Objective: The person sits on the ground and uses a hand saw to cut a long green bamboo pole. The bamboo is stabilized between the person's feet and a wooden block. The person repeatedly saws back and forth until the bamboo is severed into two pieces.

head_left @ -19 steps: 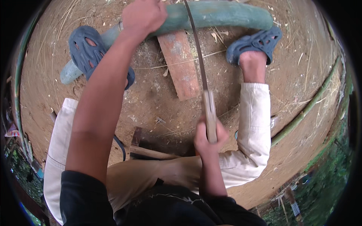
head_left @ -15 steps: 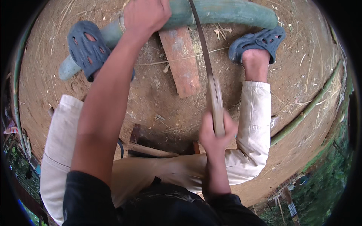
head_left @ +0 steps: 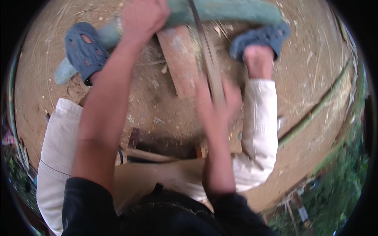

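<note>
A thick green bamboo pole (head_left: 240, 11) lies across the far part of the ground. My left hand (head_left: 143, 17), blurred, is closed over it left of the middle and presses on it. My right hand (head_left: 215, 104) grips the pale wooden handle of a saw (head_left: 199, 29), seen edge-on. Its narrow dark blade runs away from me onto the pole, to the right of my left hand. The blade's far end is cut off by the top edge. Under the pole sits a reddish wooden block (head_left: 179, 61) that points toward me.
My left clog (head_left: 83, 47) rests over the pole's left part; my right clog (head_left: 262, 39) touches its right end. Wood chips and straw litter the dirt ground (head_left: 153, 102). A thin green pole (head_left: 311, 116) lies at right. Wooden pieces (head_left: 151, 155) lie near my legs.
My right hand has pushed the saw forward, away from me and slightly left. My left hand stays on the bamboo pole. The whole view has shifted a little.
</note>
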Demonstrator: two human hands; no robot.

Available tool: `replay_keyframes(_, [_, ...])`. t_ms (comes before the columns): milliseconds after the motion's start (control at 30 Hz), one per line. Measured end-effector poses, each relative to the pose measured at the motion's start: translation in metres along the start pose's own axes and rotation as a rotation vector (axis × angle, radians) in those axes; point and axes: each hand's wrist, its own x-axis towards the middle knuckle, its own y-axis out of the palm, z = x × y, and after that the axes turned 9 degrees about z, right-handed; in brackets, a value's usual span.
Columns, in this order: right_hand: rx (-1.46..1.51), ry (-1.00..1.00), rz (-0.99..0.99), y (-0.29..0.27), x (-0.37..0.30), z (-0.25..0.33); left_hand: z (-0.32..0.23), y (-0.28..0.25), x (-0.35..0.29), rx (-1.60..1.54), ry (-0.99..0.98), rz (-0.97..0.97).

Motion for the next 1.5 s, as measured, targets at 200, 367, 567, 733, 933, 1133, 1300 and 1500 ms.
replay_keyframes(200, [0.186,-0.058,-0.040,0.008,-0.026,-0.023,0.007,0.002,0.004,-0.002,0.018,0.013])
replay_keyframes(367, [0.186,-0.042,-0.013,0.005,-0.044,-0.026,0.005,-0.002,0.000,0.003,0.000,-0.033])
replay_keyframes(567, [0.259,0.007,-0.082,0.017,-0.020,-0.012,0.005,-0.006,-0.009,0.043,0.049,-0.013])
replay_keyframes(733, [0.176,-0.023,0.028,-0.002,-0.068,-0.063,0.002,-0.003,0.004,0.025,0.006,-0.086])
replay_keyframes(933, [0.226,0.056,-0.018,-0.001,-0.110,-0.055,0.008,0.000,-0.004,0.026,0.030,0.021])
replay_keyframes(1133, [0.311,-0.037,-0.096,0.014,-0.057,-0.065,0.015,0.013,0.004,-0.033,0.014,-0.055])
replay_keyframes(1300, [0.229,-0.147,-0.158,0.015,0.018,-0.049,-0.003,0.009,-0.003,-0.012,0.011,-0.068])
replay_keyframes(1500, [0.118,-0.081,0.028,-0.030,0.050,0.010,0.013,0.013,0.009,0.053,0.022,-0.018])
